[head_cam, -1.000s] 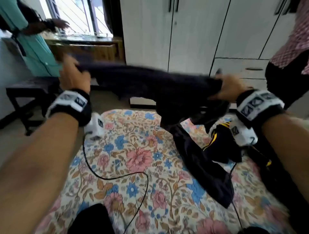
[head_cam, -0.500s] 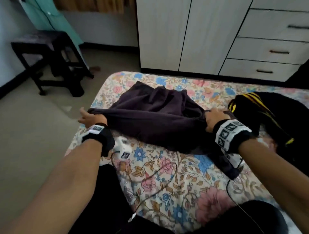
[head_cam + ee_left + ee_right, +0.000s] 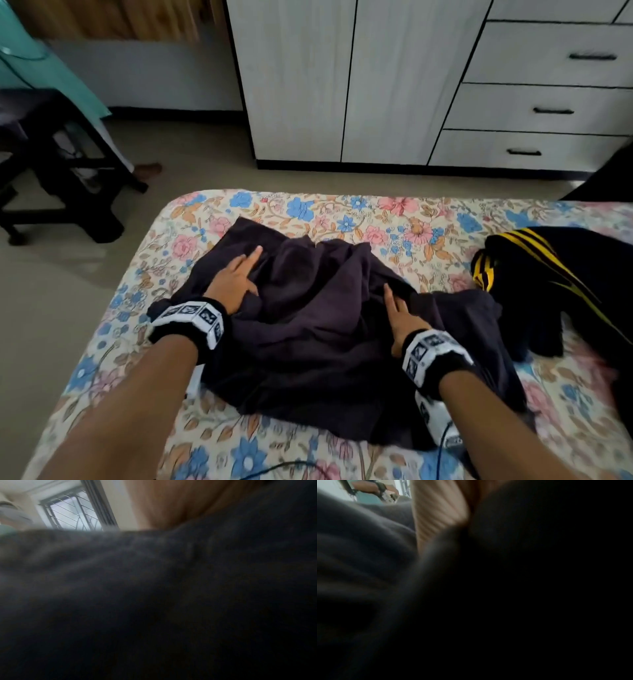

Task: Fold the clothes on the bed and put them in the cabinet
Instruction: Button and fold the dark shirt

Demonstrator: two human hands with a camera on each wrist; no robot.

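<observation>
A dark purple-grey garment (image 3: pixel 308 329) lies crumpled on the floral bedsheet (image 3: pixel 342 219) in the head view. My left hand (image 3: pixel 236 281) rests flat on its left part with straight fingers. My right hand (image 3: pixel 400 315) lies flat on its right part, fingers straight, some of them tucked under a fold. A black garment with yellow stripes (image 3: pixel 548 274) lies at the bed's right. Both wrist views are filled with dark cloth (image 3: pixel 154 601) (image 3: pixel 368 561), with a blurred strip of my left hand (image 3: pixel 171 504) and of my right hand (image 3: pixel 436 513) at the top.
A white cabinet (image 3: pixel 342 85) with shut doors and drawers (image 3: pixel 548 109) stands beyond the bed. A dark stool (image 3: pixel 58 164) stands on the floor at the left, beside someone in teal clothing (image 3: pixel 34 68). A black cable (image 3: pixel 274 469) runs along the bed's near edge.
The garment was held up in the air, then lowered onto the bed. Both hands have let go of its edge and now lie flat on it, further in.
</observation>
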